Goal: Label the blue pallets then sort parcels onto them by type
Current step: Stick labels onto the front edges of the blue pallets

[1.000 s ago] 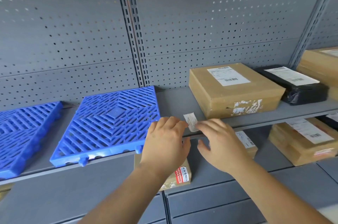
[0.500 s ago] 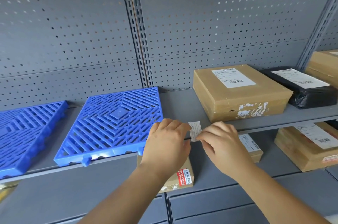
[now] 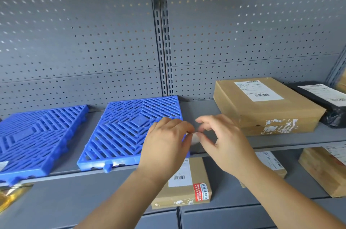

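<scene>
Two blue grid pallets lie flat on the grey shelf: one (image 3: pixel 35 135) at the left with a white label on its front edge, one (image 3: pixel 121 131) in the middle. My left hand (image 3: pixel 164 144) and my right hand (image 3: pixel 222 140) meet over the middle pallet's right front corner. Between their fingertips they pinch a small white label (image 3: pixel 195 136), mostly hidden and blurred. A brown cardboard parcel (image 3: pixel 265 105) and a black bagged parcel (image 3: pixel 325 101) sit on the same shelf to the right.
A lower shelf holds a small brown box with a red sticker (image 3: pixel 187 189), another box (image 3: pixel 271 163) behind my right forearm, and a larger brown parcel (image 3: pixel 324 169) at the right. A yellow packet (image 3: pixel 11 195) shows at the lower left. Perforated grey panels back the shelving.
Both hands have moved up and left from the shelf edge to the middle pallet's right front corner. The label, plainly visible before, is now mostly covered by fingertips.
</scene>
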Motion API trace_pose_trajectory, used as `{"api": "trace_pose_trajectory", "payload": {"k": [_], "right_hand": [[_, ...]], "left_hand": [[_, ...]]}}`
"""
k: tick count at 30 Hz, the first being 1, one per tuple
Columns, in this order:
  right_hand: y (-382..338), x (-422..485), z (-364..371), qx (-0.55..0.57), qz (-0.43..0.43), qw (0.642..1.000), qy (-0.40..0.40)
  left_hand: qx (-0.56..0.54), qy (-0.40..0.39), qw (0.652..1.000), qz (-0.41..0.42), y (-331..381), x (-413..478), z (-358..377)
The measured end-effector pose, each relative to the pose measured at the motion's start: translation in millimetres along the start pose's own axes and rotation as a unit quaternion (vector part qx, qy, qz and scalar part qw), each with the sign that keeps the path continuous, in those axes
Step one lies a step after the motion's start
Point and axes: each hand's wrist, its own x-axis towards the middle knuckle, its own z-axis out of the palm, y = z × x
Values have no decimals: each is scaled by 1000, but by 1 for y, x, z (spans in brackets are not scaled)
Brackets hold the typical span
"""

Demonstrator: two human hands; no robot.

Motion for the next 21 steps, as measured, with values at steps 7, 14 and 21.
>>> {"api": "trace_pose_trajectory", "payload": {"k": [7, 14, 21], "right_hand": [[-29, 29, 29, 44, 27, 998, -24], [-51, 49, 67, 25, 21, 999, -39], [-72, 61, 94, -48, -42, 994, -93]], "left_hand": [[-133, 35, 982, -131, -42, -2, -32], [-152, 44, 974, -162, -93, -9, -60], [-3, 23, 999, -31, -136, -20, -76]]}}
